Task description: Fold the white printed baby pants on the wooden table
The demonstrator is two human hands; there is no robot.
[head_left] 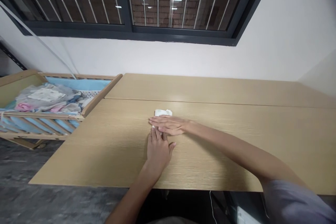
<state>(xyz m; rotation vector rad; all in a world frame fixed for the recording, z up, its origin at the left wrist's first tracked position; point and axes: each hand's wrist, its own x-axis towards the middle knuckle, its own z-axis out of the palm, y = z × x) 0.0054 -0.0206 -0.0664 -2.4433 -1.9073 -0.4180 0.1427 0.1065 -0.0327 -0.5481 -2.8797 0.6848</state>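
Observation:
A small white folded cloth-like piece (pixel 163 112) lies flat on the wooden table (pixel 118 140), with its far edge showing and most of it covered. Across it rests my right hand (pixel 170 125), palm down with fingers stretched out to the left. Just nearer to me, my left hand (pixel 159 148) lies flat, fingers pointing forward and thumb out to the right. Its fingertips reach the near side of the white piece, beside my right hand. Exactly what the white piece is cannot be made out under the hands.
A wooden crib (pixel 91 101) with blue lining stands left of the table, holding a heap of clothes and plastic bags (pixel 49 96). A seam runs across the tabletop. Behind are a white wall (pixel 162 57) and a barred window (pixel 181 36). A white cable (pixel 211 203) hangs below the front edge.

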